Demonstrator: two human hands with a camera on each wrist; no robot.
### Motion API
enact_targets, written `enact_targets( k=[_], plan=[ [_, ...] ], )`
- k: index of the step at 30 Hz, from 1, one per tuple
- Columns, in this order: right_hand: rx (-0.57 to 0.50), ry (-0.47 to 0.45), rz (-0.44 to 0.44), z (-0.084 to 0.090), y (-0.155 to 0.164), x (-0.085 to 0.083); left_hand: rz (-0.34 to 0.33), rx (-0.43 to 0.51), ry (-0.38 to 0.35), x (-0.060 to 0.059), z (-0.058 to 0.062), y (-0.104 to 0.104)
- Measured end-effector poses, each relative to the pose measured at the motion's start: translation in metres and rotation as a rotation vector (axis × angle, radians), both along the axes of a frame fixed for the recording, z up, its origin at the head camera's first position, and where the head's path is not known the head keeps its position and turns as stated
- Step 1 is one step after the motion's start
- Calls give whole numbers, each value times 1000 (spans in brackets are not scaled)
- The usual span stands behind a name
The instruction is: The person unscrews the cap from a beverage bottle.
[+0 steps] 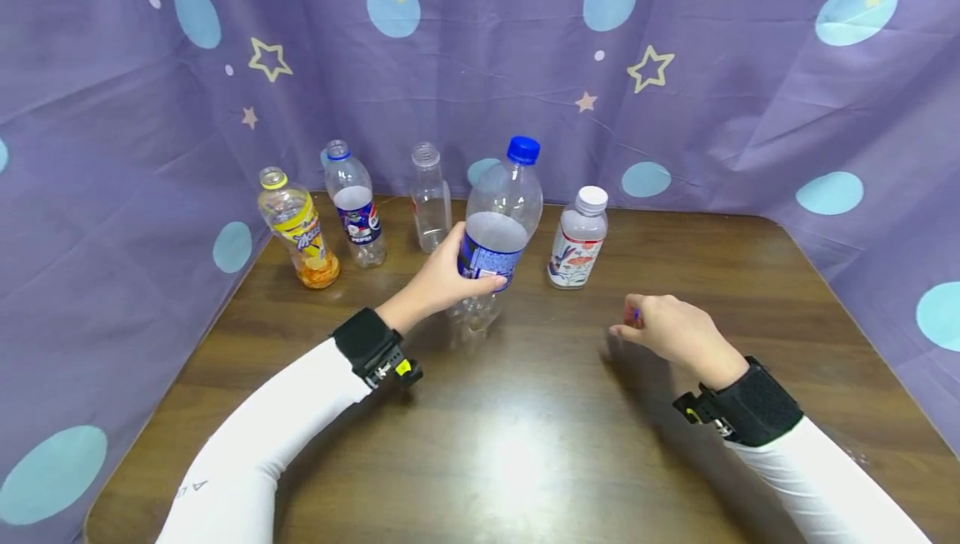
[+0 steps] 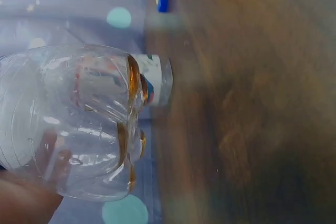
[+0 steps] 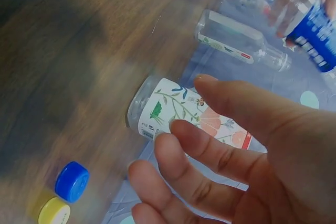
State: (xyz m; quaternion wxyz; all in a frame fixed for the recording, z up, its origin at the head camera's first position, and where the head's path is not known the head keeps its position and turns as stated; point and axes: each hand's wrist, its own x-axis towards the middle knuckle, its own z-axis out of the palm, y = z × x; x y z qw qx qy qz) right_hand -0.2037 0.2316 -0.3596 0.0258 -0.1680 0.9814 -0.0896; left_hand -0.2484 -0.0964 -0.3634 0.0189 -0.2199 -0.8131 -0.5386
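A purple curtain [image 1: 487,52] backs the table [image 1: 450,427]. The left hand [image 1: 446,271] grips the big bottle [image 1: 498,232], best held lightly against denting; the right hand [image 1: 673,329], fingers loosely bent, pinches nothing.

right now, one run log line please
left hand: grips blue-capped bottle | right hand: holds nothing, near white-capped bottle | blue cap, yellow cap: on table

We are looking at a curtained-off table spot: a purple curtain [image 1: 487,94] with stars and pale-blue ovals is hanging behind and beside a brown wooden table [image 1: 420,477]. It is hiding what lies beyond, leaving us unable to tell home from lab.
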Motion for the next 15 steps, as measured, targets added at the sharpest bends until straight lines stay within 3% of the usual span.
enact_targets(
  k=[4, 8, 15],
  plan=[
    [-2, 4, -3, 1, -1, 1, -52, -2, 11, 18, 4, -1],
    [-7, 1, 9, 3, -3, 0, -89, -25, 18, 30, 0, -1],
    [-6, -13, 12, 9, -7, -3, -97, -116, -4, 38, -14, -2]
  ],
)
